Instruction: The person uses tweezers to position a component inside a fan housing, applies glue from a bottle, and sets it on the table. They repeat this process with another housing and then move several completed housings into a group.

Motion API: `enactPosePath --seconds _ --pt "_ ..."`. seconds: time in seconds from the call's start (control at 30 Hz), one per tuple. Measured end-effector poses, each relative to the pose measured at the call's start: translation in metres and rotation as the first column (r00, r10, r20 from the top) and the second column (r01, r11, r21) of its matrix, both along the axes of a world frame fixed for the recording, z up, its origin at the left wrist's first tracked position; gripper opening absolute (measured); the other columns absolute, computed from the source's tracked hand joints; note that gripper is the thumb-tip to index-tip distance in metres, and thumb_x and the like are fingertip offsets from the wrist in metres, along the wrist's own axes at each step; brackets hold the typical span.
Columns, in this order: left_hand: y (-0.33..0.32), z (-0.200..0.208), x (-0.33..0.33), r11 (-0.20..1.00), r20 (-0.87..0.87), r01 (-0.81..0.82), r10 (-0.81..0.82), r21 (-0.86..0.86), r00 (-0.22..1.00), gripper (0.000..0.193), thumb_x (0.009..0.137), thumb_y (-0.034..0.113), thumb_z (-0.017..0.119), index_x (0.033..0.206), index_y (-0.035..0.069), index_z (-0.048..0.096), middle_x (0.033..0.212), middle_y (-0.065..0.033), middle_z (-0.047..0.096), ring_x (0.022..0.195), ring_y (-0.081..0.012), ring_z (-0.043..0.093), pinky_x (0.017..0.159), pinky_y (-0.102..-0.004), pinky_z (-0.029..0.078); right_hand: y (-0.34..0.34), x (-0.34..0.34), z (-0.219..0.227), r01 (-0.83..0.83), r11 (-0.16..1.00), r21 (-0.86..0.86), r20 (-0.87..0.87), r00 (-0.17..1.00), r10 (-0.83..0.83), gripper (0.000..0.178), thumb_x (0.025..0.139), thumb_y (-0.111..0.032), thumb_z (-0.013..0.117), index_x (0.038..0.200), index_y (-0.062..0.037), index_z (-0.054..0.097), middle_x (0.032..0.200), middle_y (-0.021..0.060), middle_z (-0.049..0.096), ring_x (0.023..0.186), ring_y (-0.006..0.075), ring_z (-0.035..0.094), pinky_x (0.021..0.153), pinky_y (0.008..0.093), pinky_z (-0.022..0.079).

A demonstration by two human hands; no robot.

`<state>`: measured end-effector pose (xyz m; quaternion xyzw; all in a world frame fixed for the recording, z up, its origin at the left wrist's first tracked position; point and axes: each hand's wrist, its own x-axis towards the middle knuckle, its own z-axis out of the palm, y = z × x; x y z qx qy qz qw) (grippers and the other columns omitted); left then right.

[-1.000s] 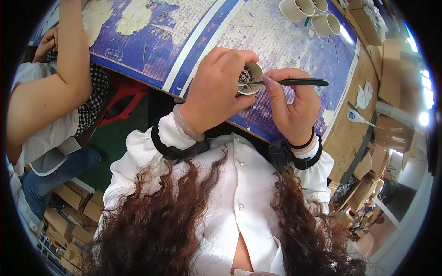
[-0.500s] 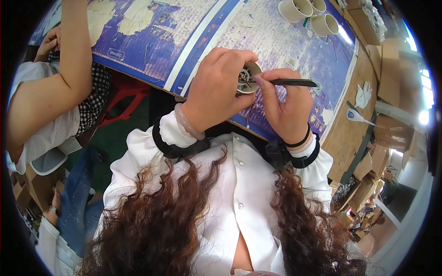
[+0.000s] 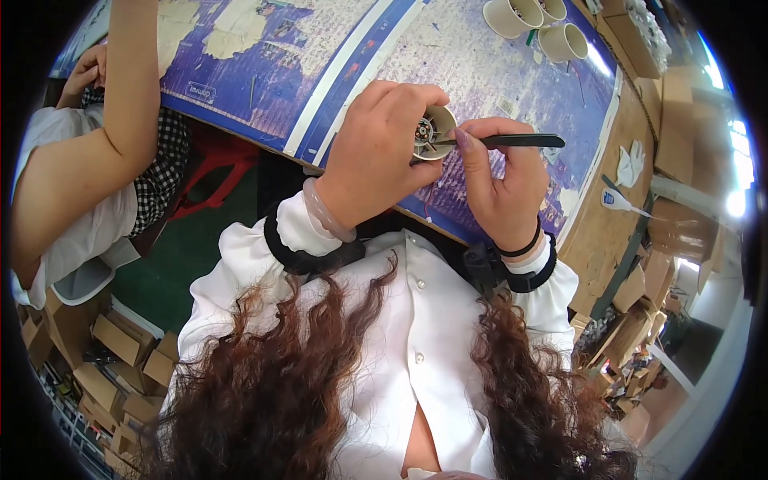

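My left hand point(image 3: 370, 148) is wrapped round a cream, cup-shaped housing point(image 3: 450, 120), its open end tipped up toward me. Down inside sits a round part with a dark and copper-coloured centre point(image 3: 424, 130), perhaps a small motor. A pair of black tweezers point(image 3: 524, 140) is pinched between the thumb and fingers of my right hand point(image 3: 508, 180). Its thin tip reaches into the housing beside the round part; whether it grips anything there I cannot tell. Thin wires hang below the housing near the table's edge.
Several cream cups point(image 3: 562, 43) stand at the table's far right. A white glove point(image 3: 631, 164) and a white tool with a thin tip point(image 3: 618, 200) lie on the wooden strip. At left are another person's arm point(image 3: 80, 172), a red stool point(image 3: 220, 180) and cardboard boxes point(image 3: 120, 340).
My right hand and the tweezers have shifted slightly right, while my left hand stays put. A person in jeans at lower left has gone from view, showing the boxes.
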<state>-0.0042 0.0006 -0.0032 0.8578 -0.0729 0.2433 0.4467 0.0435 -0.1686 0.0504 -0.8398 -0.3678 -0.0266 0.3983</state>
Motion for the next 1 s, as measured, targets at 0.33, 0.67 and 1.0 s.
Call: enactPosePath --seconds 0.33,0.67,1.0 --pt "0.000 0.000 0.001 1.000 0.039 -0.019 0.019 -0.014 0.999 0.059 0.064 0.009 0.082 0.118 0.008 0.058 0.105 -0.0079 0.064 0.103 -0.0314 0.059 0.092 -0.0406 0.047 0.009 0.005 0.002 -0.063 0.997 -0.042 0.134 0.989 0.068 0.012 0.094 -0.003 0.071 0.103 0.0004 0.065 0.096 0.0105 0.068 0.082 0.0202 0.068 0.074 0.0295 0.054" --pt "0.000 0.002 -0.001 1.000 0.029 -0.007 0.006 0.006 1.000 0.057 0.067 0.011 0.082 0.118 0.008 0.058 0.106 -0.0089 0.064 0.102 -0.0316 0.059 0.091 -0.0409 0.047 0.003 -0.004 -0.006 -0.032 0.997 0.071 0.121 0.992 0.023 0.010 0.091 0.000 0.072 0.100 0.0005 0.065 0.093 0.0123 0.069 0.079 0.0244 0.068 0.071 0.0323 0.052" --pt "0.001 0.005 0.000 1.000 0.004 0.007 -0.007 0.005 1.000 0.064 0.062 0.008 0.085 0.119 0.008 0.057 0.110 -0.0087 0.064 0.105 -0.0314 0.059 0.093 -0.0409 0.046 0.001 0.000 0.008 -0.055 0.997 0.056 0.198 0.979 0.043 0.006 0.094 0.001 0.067 0.099 0.0014 0.064 0.093 0.0118 0.070 0.080 0.0210 0.068 0.072 0.0304 0.053"
